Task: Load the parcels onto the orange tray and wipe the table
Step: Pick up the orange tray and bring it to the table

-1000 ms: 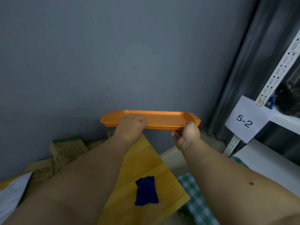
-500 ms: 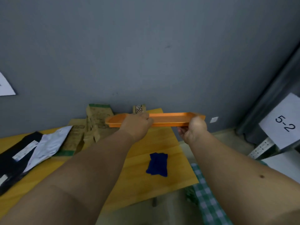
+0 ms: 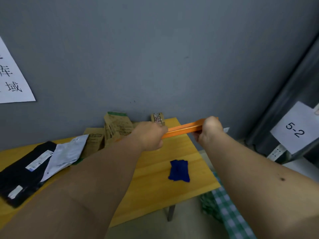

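Observation:
I hold the orange tray (image 3: 183,130) edge-on just above the far right part of the wooden table (image 3: 155,190). My left hand (image 3: 149,135) grips its left end and my right hand (image 3: 209,129) grips its right end. Parcels lie on the table's left: a black mailer (image 3: 22,176), a white-grey mailer (image 3: 66,155), brown cardboard boxes (image 3: 116,125) against the wall, and a small brown box (image 3: 158,118) behind the tray. A folded blue cloth (image 3: 179,170) lies on the table near its right edge.
A grey wall stands right behind the table. At the right is a metal shelf post with a paper tag reading 5-2 (image 3: 296,129). A green checked cloth (image 3: 226,213) lies below the table's right edge. A white paper sign (image 3: 12,78) hangs on the wall at left.
The view has swung left and down, bringing the parcels into sight. The tray has come lower and over the table's far right corner, now seen edge-on, still held by both hands.

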